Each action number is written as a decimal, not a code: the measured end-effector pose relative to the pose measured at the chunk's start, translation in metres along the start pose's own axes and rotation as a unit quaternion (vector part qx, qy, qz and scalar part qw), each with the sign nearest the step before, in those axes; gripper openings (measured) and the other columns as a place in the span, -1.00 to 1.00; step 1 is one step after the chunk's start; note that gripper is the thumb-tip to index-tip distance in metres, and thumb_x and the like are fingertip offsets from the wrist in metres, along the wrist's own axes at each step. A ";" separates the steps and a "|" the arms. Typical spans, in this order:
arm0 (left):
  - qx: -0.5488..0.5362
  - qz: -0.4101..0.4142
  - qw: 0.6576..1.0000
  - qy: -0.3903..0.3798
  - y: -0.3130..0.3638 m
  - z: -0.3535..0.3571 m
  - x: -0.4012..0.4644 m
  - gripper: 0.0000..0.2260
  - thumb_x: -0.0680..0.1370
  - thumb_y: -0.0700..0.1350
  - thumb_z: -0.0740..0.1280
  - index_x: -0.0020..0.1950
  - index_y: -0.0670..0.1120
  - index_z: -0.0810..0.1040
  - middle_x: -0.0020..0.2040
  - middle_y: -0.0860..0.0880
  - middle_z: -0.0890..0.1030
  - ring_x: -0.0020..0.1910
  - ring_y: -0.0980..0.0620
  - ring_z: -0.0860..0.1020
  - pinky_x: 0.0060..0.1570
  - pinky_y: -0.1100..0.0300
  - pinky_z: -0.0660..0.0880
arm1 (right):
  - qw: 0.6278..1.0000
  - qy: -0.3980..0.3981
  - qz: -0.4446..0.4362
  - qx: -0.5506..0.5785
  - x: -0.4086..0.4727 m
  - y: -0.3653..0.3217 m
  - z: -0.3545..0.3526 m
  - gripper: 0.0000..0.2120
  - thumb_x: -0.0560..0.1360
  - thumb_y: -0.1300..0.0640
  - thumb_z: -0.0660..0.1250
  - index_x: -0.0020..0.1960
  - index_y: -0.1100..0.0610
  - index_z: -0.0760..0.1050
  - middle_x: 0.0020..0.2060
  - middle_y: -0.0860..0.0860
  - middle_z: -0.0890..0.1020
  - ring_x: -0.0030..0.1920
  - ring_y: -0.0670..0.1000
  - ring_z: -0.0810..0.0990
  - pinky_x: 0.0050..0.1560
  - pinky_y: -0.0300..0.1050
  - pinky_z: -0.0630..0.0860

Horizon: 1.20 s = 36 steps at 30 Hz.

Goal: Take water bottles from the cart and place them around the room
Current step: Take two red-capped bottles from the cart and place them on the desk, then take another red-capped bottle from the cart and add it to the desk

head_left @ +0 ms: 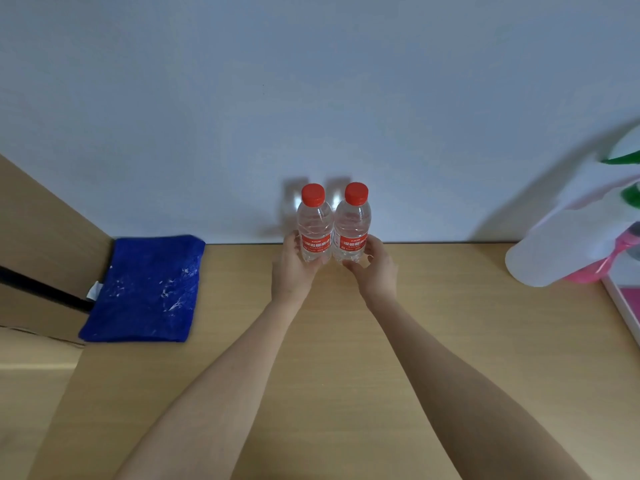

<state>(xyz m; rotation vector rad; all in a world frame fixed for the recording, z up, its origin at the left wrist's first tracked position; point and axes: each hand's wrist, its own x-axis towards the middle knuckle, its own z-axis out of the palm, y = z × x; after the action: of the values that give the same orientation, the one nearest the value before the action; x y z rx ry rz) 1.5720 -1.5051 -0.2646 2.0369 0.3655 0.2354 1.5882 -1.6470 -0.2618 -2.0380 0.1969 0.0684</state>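
Observation:
Two clear water bottles with red caps and red labels stand upright side by side at the back of a wooden desk (346, 341), close to the white wall. My left hand (294, 268) grips the base of the left bottle (314, 220). My right hand (375, 268) grips the base of the right bottle (353, 218). The two bottles touch each other. No cart is in view.
A folded blue cloth (145, 289) lies at the back left of the desk beside a wooden side panel (41, 237). At the right edge stand a white spray bottle (561, 247), a pink object (602, 268) and a white frame (623, 306).

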 end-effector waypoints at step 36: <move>0.329 -0.315 0.849 0.267 -0.094 -0.496 -0.379 -0.43 0.57 0.12 0.18 0.51 0.00 0.08 0.53 -0.04 0.13 0.50 -0.08 0.11 0.46 0.00 0.07 | 0.740 -0.496 -0.430 -0.146 -0.421 -0.228 0.292 -0.46 0.53 0.06 0.30 0.44 0.17 0.24 0.39 0.09 0.36 0.38 0.11 0.34 0.35 -0.08 0.27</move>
<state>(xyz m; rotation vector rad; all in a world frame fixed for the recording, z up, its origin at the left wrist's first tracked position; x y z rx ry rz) 1.0450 -1.1891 -0.1186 2.3362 1.6216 0.2868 1.2224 -1.2400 -0.1387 -1.9141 -1.4932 0.6102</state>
